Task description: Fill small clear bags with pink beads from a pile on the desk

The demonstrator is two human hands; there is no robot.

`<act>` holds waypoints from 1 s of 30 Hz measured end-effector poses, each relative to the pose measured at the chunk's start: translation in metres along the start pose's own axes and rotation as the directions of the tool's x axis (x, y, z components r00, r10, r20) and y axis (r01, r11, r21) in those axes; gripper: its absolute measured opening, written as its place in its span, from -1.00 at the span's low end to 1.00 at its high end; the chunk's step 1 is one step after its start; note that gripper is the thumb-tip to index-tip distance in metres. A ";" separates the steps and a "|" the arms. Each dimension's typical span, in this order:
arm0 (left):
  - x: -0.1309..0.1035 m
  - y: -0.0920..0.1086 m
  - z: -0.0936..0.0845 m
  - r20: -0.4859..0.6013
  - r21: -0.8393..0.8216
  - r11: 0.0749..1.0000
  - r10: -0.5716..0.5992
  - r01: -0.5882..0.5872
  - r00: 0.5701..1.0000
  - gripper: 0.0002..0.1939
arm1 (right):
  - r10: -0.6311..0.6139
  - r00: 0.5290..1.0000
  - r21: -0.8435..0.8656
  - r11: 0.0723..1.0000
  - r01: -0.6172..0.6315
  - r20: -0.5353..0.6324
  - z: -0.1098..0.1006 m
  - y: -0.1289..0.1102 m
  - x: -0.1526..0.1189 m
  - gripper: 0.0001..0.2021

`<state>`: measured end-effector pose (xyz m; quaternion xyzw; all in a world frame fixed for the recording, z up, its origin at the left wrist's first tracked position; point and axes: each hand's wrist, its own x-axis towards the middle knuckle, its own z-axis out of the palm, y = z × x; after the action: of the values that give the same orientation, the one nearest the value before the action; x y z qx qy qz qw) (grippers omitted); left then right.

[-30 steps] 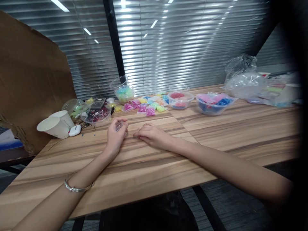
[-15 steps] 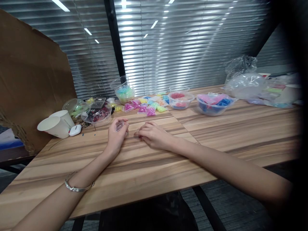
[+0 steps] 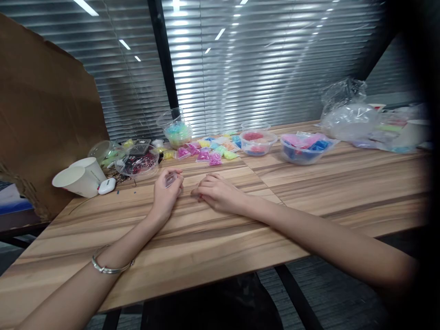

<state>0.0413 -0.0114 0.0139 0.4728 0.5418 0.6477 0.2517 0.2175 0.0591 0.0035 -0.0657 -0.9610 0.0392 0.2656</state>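
Observation:
My left hand (image 3: pixel 164 195) rests over the wood-grain table with its fingers curled around a small clear plastic piece (image 3: pixel 171 179). That piece looks like a little bag or box; its exact kind is too small to make out. A short gap to the right, my right hand (image 3: pixel 220 193) lies low over the tabletop, fingers bent and thumb and fingertips pinched together. What those fingertips hold, if anything, is hidden. Beyond both hands lie several small bags of coloured beads, the nearest a bright pink bead bag (image 3: pixel 215 159).
White paper cups (image 3: pixel 74 182) and a white earphone case (image 3: pixel 107 186) stand at left by a cardboard sheet (image 3: pixel 44 105). Clear tubs line the back: one with dark red beads (image 3: pixel 137 167), a red one (image 3: pixel 257 145), a blue-and-pink one (image 3: pixel 304 153). Plastic bags (image 3: pixel 354 121) sit far right.

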 end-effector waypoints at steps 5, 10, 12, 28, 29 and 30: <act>0.001 0.000 0.000 0.010 -0.030 0.999 -0.033 0.033 0.999 -0.77 | -0.044 0.999 -0.026 0.999 0.045 0.025 0.001 0.001 -0.001 -0.76; 0.001 0.001 0.000 0.011 -0.035 0.999 -0.035 0.036 0.999 -0.78 | -0.083 0.996 -0.022 0.996 0.084 0.028 0.002 0.002 0.000 -0.76; 0.001 0.001 0.000 0.011 -0.035 0.999 -0.036 0.036 0.999 -0.78 | -0.091 0.995 -0.028 0.995 0.092 0.027 0.002 0.000 0.000 -0.75; -0.001 0.002 0.000 0.017 -0.029 0.999 -0.036 0.036 0.999 -0.79 | -0.144 0.989 -0.038 0.989 0.145 0.043 0.003 0.007 -0.002 -0.82; -0.001 0.002 0.001 0.016 -0.029 0.999 -0.039 0.039 0.999 -0.79 | -0.138 0.990 -0.036 0.990 0.139 0.040 0.003 0.007 -0.002 -0.83; -0.001 0.002 0.001 0.014 -0.028 0.999 -0.041 0.041 0.999 -0.79 | -0.132 0.990 -0.035 0.990 0.134 0.039 0.003 0.008 -0.002 -0.84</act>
<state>0.0428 -0.0127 0.0157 0.4624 0.5407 0.6467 0.2750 0.2180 0.0662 -0.0010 -0.0058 -0.9685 0.0045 0.2488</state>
